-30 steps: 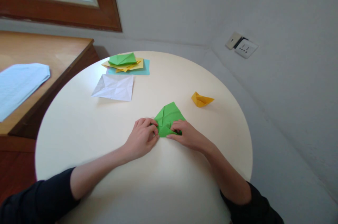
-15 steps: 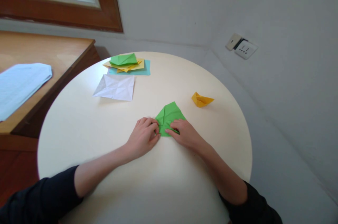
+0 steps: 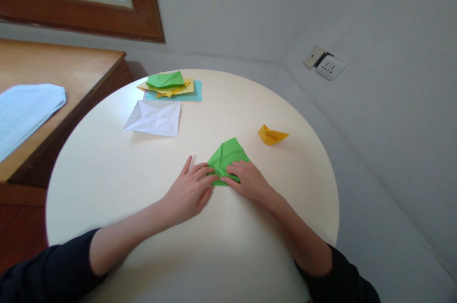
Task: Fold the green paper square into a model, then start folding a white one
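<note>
Nearest to the camera, both forearms in dark sleeves reach over the round cream bench. The left hand lies flat with the fingers spread, and its fingertips press on the near left corner of the folded green paper. The right hand is curved over the near right edge of the same paper, with its fingertips pinching or pressing a small fold there; I cannot tell if a flap is really held between the fingers. So neither hand is clenched into a fist: both rest on the paper and hold it down.

The green paper lies in the middle of the bench, folded to a triangle shape that points away from the person. I judge it very light and thin, stiff only along its creases. It may slide easily on the smooth bench, and it would tear or wrinkle if pulled hard. The best places to take it seem to be the corners and the folded edges, with fingertips only.

A little farther to the right stands a small yellow folded paper figure. Farther left lies a creased white sheet, and behind it a stack of coloured papers. On the wooden desk at the left lies a pale blue printed sheet; its text is too small to read. On the wall is a white socket. No brand or label can be read anywhere.
</note>
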{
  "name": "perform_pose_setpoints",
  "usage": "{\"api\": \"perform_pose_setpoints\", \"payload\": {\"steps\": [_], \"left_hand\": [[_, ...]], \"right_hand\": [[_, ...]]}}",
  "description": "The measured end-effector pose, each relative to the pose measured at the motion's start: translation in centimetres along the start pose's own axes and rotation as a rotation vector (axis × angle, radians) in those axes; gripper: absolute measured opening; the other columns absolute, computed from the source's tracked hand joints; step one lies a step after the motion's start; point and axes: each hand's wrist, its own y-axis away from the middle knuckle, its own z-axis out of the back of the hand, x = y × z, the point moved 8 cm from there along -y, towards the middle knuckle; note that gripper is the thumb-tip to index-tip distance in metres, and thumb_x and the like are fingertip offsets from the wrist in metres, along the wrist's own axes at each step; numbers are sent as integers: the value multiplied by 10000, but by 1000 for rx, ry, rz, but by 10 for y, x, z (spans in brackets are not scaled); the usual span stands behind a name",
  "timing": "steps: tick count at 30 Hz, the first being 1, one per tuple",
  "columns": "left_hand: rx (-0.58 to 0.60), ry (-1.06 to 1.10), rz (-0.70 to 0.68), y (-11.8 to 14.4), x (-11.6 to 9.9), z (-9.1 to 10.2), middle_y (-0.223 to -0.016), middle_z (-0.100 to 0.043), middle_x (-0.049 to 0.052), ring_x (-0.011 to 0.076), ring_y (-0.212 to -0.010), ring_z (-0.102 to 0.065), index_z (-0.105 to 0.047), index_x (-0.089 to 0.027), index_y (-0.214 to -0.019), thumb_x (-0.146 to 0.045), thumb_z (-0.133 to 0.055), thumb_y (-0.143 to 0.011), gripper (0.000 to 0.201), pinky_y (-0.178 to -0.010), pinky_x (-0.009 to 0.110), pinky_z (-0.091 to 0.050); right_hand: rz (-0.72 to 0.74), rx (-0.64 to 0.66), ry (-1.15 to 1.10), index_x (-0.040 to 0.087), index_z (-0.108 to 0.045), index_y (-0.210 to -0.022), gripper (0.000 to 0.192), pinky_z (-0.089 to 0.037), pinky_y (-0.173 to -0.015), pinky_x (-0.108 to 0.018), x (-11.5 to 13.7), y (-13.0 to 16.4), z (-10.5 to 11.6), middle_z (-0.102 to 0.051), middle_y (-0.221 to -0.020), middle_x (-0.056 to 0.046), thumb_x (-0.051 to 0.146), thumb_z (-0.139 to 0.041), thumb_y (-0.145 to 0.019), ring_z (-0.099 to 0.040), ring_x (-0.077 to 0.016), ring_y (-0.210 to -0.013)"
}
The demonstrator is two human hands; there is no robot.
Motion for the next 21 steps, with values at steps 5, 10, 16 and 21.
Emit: {"api": "perform_pose_setpoints", "payload": {"steps": [5, 10, 16, 21], "left_hand": [[19, -46, -37, 4, -5, -3, -1132, -598, 89, 229, -1195, -460, -565, -195, -1110, -162, -418, -847, 303, -1088, 554, -159], [81, -142, -99, 7, -9, -8, -1186, -577, 133, 236, -1182, -485, -568, -147, -1137, -195, -403, -873, 315, -1085, 508, -233], [99, -194, -120, 8, -10, -10, -1214, -565, 138, 224, -1185, -486, -572, -143, -1147, -197, -385, -885, 326, -1070, 463, -295], [138, -225, -136, 8, -13, -14, -1238, -537, 184, 264, -1195, -471, -565, -97, -1162, -152, -387, -867, 349, -1049, 463, -330]], "right_hand": [[21, -17, -28, 176, -548, -689, 202, -281, -627, -264, 1, 1, 2, -583, -711, -9, 315, -567, -833, -490, -152, -688], [-1, 5, -40, 173, -536, -685, 210, -280, -632, -263, 1, 1, 3, -585, -712, -9, 317, -568, -833, -485, -151, -691], [-10, 8, -37, 177, -525, -677, 226, -271, -631, -266, -1, 0, 1, -580, -714, -6, 334, -566, -835, -479, -149, -693], [-12, 13, -30, 180, -528, -686, 222, -272, -628, -268, -2, 0, -1, -578, -717, -5, 340, -564, -835, -479, -152, -694]]}}
